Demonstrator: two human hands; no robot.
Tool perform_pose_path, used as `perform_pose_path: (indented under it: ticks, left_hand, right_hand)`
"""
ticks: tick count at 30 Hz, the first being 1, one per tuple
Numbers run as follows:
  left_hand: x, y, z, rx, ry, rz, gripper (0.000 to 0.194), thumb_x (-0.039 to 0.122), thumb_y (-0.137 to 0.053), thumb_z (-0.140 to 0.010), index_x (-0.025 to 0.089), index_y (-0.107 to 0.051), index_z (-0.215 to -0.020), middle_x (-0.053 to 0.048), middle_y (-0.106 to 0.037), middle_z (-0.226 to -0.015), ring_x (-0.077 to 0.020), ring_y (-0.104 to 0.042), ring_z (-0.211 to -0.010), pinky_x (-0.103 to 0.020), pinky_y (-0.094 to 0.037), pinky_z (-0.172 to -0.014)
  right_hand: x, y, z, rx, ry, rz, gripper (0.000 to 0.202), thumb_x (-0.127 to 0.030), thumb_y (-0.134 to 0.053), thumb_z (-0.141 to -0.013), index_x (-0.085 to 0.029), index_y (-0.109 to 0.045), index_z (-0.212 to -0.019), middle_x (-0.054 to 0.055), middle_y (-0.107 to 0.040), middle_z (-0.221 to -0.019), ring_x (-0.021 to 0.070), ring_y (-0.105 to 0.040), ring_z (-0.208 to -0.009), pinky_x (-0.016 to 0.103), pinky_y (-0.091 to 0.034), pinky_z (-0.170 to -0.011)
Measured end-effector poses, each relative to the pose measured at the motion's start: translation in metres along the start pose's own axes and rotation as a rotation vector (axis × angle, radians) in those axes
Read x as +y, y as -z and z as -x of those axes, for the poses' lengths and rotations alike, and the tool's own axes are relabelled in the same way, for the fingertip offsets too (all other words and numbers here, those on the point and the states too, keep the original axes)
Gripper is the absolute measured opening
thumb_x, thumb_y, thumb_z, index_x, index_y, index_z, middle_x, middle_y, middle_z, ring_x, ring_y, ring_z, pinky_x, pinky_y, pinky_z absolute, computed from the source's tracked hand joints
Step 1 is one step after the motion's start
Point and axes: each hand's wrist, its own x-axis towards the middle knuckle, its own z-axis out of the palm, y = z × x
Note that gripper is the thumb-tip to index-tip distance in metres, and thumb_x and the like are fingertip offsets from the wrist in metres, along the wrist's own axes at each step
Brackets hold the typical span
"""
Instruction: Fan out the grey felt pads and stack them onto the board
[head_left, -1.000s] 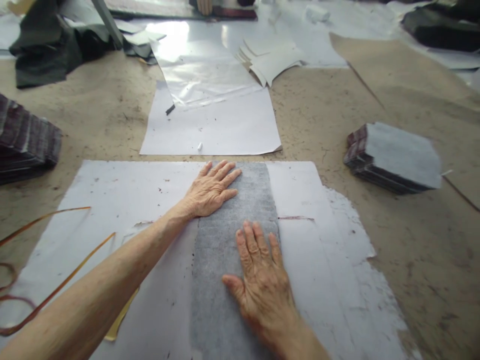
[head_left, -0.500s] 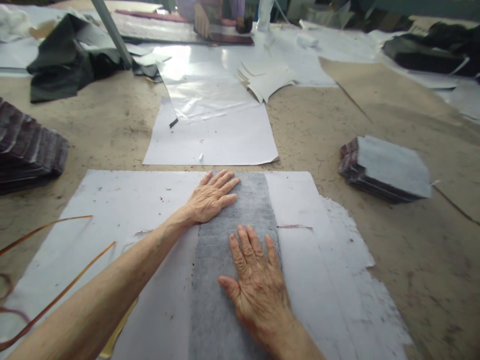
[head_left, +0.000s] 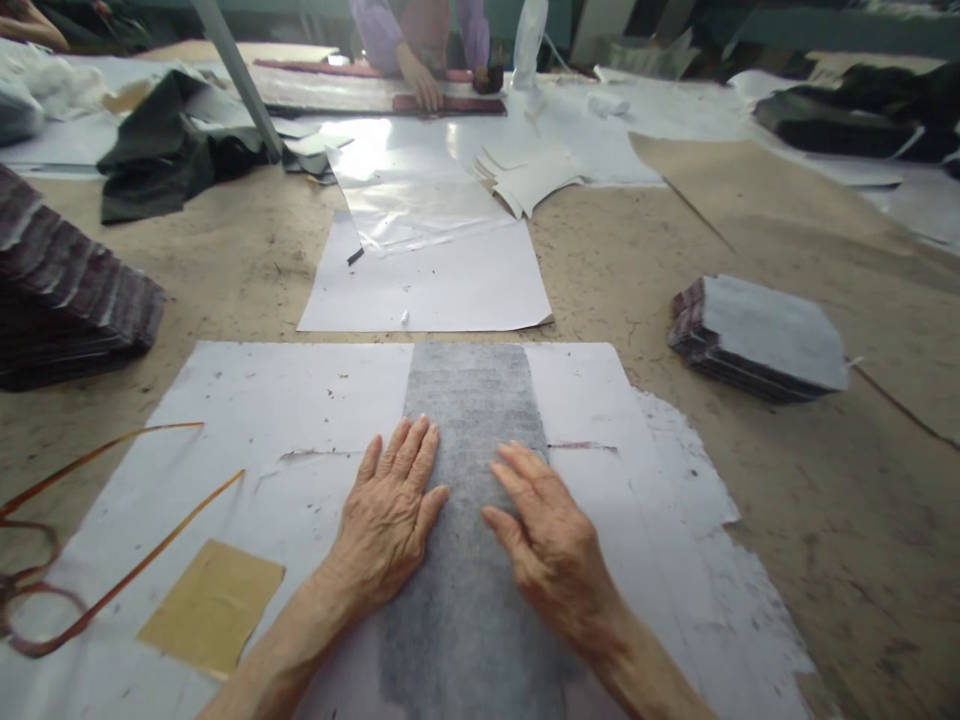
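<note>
Both the left hand and right hand press flat, fingers spread, on the grey fabric strip, likely thin, limp, best lifted by its edges

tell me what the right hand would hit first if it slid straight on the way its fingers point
Probably nothing solid: the right hand points up and slightly left along the grey strip. Beyond the strip's far end lies bare table, then the flat white sheet.
</note>
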Motion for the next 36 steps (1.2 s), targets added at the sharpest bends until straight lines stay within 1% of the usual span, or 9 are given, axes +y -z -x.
perform_pose_path:
  ticks: [3,8,15,17,20,23,27,31,36]
  left_hand:
    - [-0.002,0.002,-0.004,0.012,0.012,0.028,0.053,0.033,-0.031,-0.090,0.013,-0.023,-0.139,-0.010,-0.026,-0.145,-0.0239,-0.018,-0.135,-0.047,-0.018,-0.108]
    - [-0.008,0.018,-0.016,0.015,0.042,0.153,0.055,0.038,-0.047,-0.082,0.011,-0.037,-0.130,-0.013,-0.040,-0.136,-0.0274,-0.032,-0.126,-0.044,-0.027,-0.105]
    - [-0.012,0.036,-0.046,-0.091,0.122,0.127,0.068,0.042,-0.068,-0.063,0.019,-0.045,-0.122,-0.010,-0.050,-0.120,-0.0310,-0.042,-0.109,-0.049,-0.036,-0.087]
    - [-0.011,0.036,-0.048,-0.080,0.136,0.143,0.069,0.040,-0.070,-0.059,0.021,-0.046,-0.120,-0.009,-0.053,-0.113,-0.0299,-0.044,-0.105,-0.049,-0.036,-0.085]
    - [-0.009,0.033,-0.044,0.002,0.185,0.190,0.058,0.041,-0.073,-0.054,0.021,-0.053,-0.106,-0.006,-0.055,-0.100,-0.0279,-0.046,-0.097,-0.046,-0.036,-0.083]
    - [-0.009,0.032,-0.033,0.107,0.283,0.338,0.035,0.036,-0.071,-0.058,0.021,-0.055,-0.086,-0.003,-0.054,-0.088,-0.0231,-0.048,-0.088,-0.038,-0.039,-0.078]
    - [-0.011,0.035,-0.017,0.120,0.355,0.562,0.013,0.029,-0.062,-0.067,0.021,-0.051,-0.069,0.002,-0.046,-0.069,-0.0154,-0.046,-0.068,-0.028,-0.039,-0.064]
    - [-0.006,0.035,-0.007,0.099,0.412,0.512,0.019,0.031,-0.059,-0.071,0.021,-0.044,-0.065,0.003,-0.045,-0.065,-0.0131,-0.044,-0.059,-0.027,-0.036,-0.059]
    - [0.007,0.037,0.001,0.195,0.420,0.545,0.013,0.033,-0.053,-0.077,0.022,-0.048,-0.073,0.003,-0.053,-0.068,-0.0143,-0.049,-0.061,-0.028,-0.038,-0.061]
  right_hand:
    - [0.022,0.014,-0.013,0.058,-0.053,0.015,0.033,-0.019,-0.056,-0.079,-0.011,-0.055,-0.112,0.014,-0.059,-0.113,0.0231,-0.051,-0.109,0.039,-0.044,-0.092]
    - [0.043,0.022,-0.038,-0.189,-0.082,0.093,0.053,-0.024,-0.073,-0.063,-0.009,-0.054,-0.111,0.013,-0.059,-0.108,0.0269,-0.051,-0.101,0.041,-0.044,-0.086]
    - [0.044,0.023,-0.060,-0.385,-0.257,0.085,0.039,-0.027,-0.074,-0.057,-0.016,-0.057,-0.090,0.005,-0.059,-0.086,0.0202,-0.052,-0.081,0.029,-0.041,-0.067]
    - [0.040,0.021,-0.057,-0.343,-0.268,0.057,0.027,-0.022,-0.071,-0.058,-0.017,-0.055,-0.079,0.003,-0.057,-0.081,0.0189,-0.052,-0.076,0.028,-0.040,-0.063]
    - [0.032,0.016,-0.041,-0.135,-0.158,-0.035,0.017,-0.009,-0.059,-0.062,-0.019,-0.047,-0.068,0.003,-0.055,-0.075,0.0180,-0.051,-0.075,0.028,-0.041,-0.065]
    - [0.028,0.008,-0.022,0.077,0.014,-0.152,0.018,-0.002,-0.043,-0.068,-0.020,-0.043,-0.067,0.003,-0.054,-0.073,0.0155,-0.051,-0.070,0.027,-0.043,-0.065]
    - [0.029,-0.001,-0.008,0.174,0.058,-0.256,0.021,-0.001,-0.036,-0.072,-0.020,-0.046,-0.073,0.003,-0.057,-0.076,0.0134,-0.054,-0.070,0.025,-0.045,-0.063]
    - [0.028,-0.001,-0.013,0.157,-0.233,-0.300,0.009,-0.011,-0.052,-0.071,-0.020,-0.051,-0.073,0.001,-0.060,-0.074,0.0142,-0.058,-0.068,0.026,-0.046,-0.065]
    - [0.019,0.016,-0.027,0.049,-0.812,-0.582,0.030,-0.024,-0.069,-0.057,-0.018,-0.057,-0.084,0.000,-0.063,-0.069,0.0181,-0.059,-0.062,0.029,-0.046,-0.058]
